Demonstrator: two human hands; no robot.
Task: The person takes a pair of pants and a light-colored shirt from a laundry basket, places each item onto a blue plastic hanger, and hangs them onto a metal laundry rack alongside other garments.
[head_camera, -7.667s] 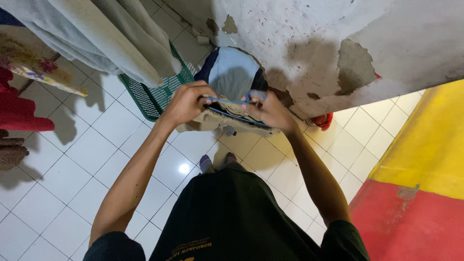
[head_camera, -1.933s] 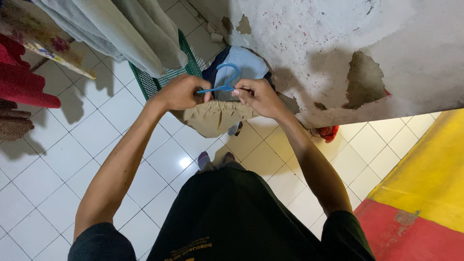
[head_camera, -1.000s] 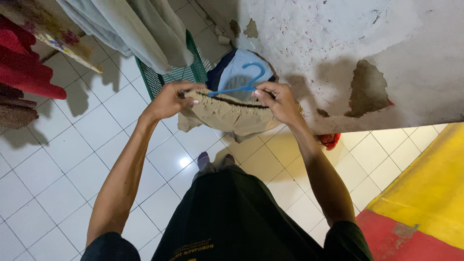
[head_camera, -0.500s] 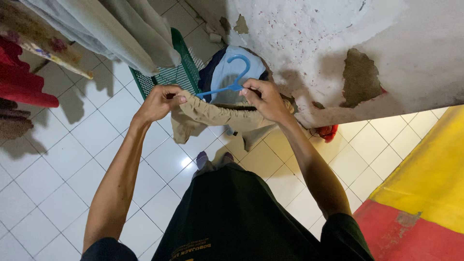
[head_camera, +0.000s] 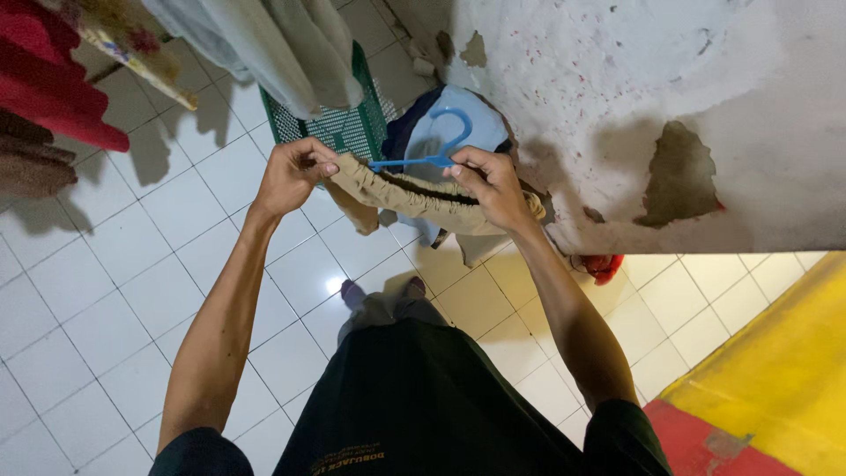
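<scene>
My left hand (head_camera: 293,173) pinches the left end of the elastic waistband of tan shorts (head_camera: 414,196). At the other end of the band my right hand (head_camera: 490,182) grips the cloth together with a blue plastic hanger (head_camera: 432,154), whose hook points up and away from me. The waistband is stretched between both hands and the shorts' legs hang below, partly hidden by my right wrist. Beneath the hanger lies a heap of blue and dark clothes (head_camera: 451,115) against the wall.
A green plastic mesh basket (head_camera: 330,123) stands on the white tiled floor (head_camera: 132,264). Pale garments (head_camera: 282,44) and red cloth (head_camera: 53,88) hang at the upper left. A peeling white wall (head_camera: 634,106) runs on the right, with a yellow and red surface (head_camera: 775,379) below it.
Over the earlier frames the shorts were bunched under the hanger; now the waistband is pulled wide and taut between my hands, and the view has shifted slightly right.
</scene>
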